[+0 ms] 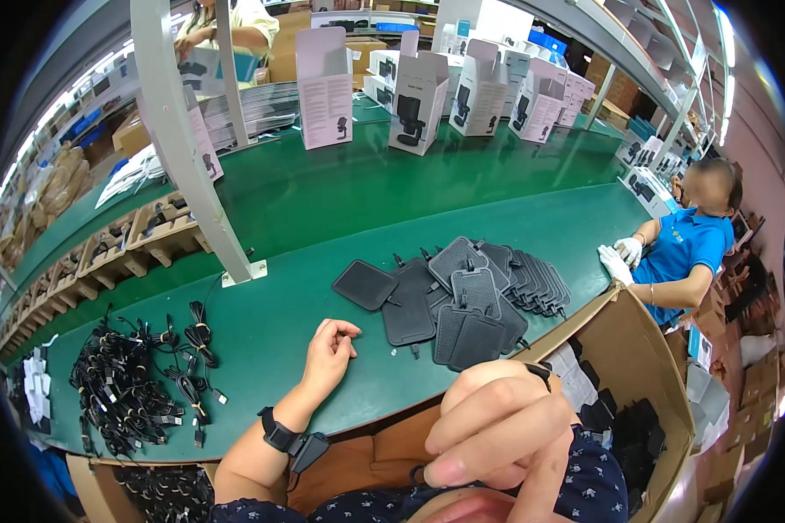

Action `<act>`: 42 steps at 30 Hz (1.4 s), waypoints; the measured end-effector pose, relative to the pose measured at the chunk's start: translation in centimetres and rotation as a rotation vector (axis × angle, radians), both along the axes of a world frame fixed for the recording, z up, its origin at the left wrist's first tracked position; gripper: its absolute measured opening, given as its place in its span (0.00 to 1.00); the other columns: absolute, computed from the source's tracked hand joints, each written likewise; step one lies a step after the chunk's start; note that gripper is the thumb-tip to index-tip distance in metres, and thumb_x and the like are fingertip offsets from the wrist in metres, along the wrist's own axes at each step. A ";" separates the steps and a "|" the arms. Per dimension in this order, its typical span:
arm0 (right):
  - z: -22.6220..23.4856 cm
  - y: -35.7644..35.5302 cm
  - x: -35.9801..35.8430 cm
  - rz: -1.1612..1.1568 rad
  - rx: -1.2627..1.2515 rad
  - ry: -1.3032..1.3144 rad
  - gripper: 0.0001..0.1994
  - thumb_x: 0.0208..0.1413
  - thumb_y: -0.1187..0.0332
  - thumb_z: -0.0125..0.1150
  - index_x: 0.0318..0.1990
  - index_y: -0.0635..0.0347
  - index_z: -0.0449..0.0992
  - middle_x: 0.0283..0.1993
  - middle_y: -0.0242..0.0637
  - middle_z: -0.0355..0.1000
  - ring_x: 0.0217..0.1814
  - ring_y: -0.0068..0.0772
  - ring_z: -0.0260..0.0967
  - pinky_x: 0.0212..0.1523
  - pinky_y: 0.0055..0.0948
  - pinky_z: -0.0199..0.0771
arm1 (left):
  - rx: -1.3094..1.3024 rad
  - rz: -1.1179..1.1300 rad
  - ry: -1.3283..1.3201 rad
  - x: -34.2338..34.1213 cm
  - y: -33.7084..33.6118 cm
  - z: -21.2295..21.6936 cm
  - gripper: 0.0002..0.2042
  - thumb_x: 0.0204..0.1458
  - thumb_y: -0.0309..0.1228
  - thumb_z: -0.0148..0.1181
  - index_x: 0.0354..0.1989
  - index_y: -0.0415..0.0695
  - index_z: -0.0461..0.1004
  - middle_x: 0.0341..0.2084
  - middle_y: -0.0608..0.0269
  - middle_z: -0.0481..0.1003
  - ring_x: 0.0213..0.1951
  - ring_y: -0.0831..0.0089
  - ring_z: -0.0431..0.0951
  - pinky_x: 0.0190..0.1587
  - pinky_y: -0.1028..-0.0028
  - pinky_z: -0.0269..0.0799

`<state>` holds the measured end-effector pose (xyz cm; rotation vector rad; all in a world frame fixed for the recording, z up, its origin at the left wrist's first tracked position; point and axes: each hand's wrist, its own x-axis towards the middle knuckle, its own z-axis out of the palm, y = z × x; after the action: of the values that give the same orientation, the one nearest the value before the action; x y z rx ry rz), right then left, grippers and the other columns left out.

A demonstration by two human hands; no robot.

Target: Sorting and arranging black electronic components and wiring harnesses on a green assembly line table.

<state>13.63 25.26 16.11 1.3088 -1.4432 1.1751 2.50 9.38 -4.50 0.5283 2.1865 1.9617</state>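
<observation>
My left hand [327, 356] rests at the front of the green table [275, 336], loosely curled, with thumb and forefinger apart and nothing between them. Close before the camera, my right hand [497, 427] is closed, its fingers bent together. A small black piece [539, 373] shows at its upper edge, but what the fingers hold is hidden. Beyond the hands lies a heap of flat black rectangular pads [475, 296] with short stubs; several overlap in a fanned row at its right. One separate pad [365, 285] lies nearest my left hand.
Bundled black cables [126, 383] lie at the left. An open carton [645, 349] with black parts stands right; another carton [92, 488] holds cables. A metal post [192, 148] rises from the table. Printed boxes [419, 100] line the back. A gloved co-worker [685, 248] sits right.
</observation>
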 end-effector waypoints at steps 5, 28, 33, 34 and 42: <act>1.0 -0.4 -1.2 0.631 0.014 -0.247 0.12 0.54 0.79 0.49 0.34 0.48 0.77 0.42 0.48 0.66 0.36 0.41 0.68 0.32 0.28 0.71 | 0.015 -0.015 0.009 0.0 0.2 -0.3 0.07 0.51 0.15 0.44 0.34 0.36 0.69 0.34 0.62 0.64 0.25 0.79 0.71 0.30 0.81 0.68; 1.5 -1.8 -0.5 0.630 -0.362 -0.528 0.08 0.49 0.77 0.57 0.20 0.54 0.69 0.41 0.48 0.64 0.33 0.41 0.69 0.32 0.32 0.74 | -0.023 -0.013 -0.033 0.0 -0.3 0.5 0.07 0.50 0.15 0.45 0.34 0.36 0.69 0.33 0.64 0.66 0.24 0.81 0.70 0.29 0.82 0.67; 1.3 -0.2 -1.3 0.455 -0.237 -0.791 0.13 0.40 0.76 0.69 0.21 0.56 0.66 0.40 0.46 0.65 0.34 0.36 0.70 0.30 0.27 0.72 | -0.020 0.028 0.016 0.3 -0.3 0.5 0.06 0.50 0.16 0.45 0.33 0.36 0.69 0.33 0.64 0.65 0.24 0.80 0.70 0.30 0.80 0.67; 1.4 0.1 -1.3 0.393 -0.133 -0.773 0.14 0.39 0.74 0.71 0.19 0.55 0.66 0.40 0.44 0.66 0.34 0.35 0.70 0.30 0.26 0.70 | -0.003 0.019 -0.009 0.3 -0.1 0.7 0.06 0.50 0.16 0.46 0.33 0.36 0.69 0.33 0.64 0.65 0.24 0.80 0.71 0.30 0.80 0.67; 1.3 0.6 -1.2 -0.057 0.106 -0.245 0.09 0.39 0.68 0.69 0.28 0.56 0.74 0.29 0.33 0.68 0.26 0.28 0.66 0.23 0.24 0.62 | 0.050 0.001 -0.044 0.1 -0.5 -0.8 0.06 0.51 0.17 0.46 0.33 0.37 0.69 0.34 0.64 0.65 0.25 0.81 0.71 0.30 0.81 0.67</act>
<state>12.46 25.84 17.38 1.2177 -1.7284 1.2698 2.63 8.88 -5.26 0.4871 2.1175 2.0131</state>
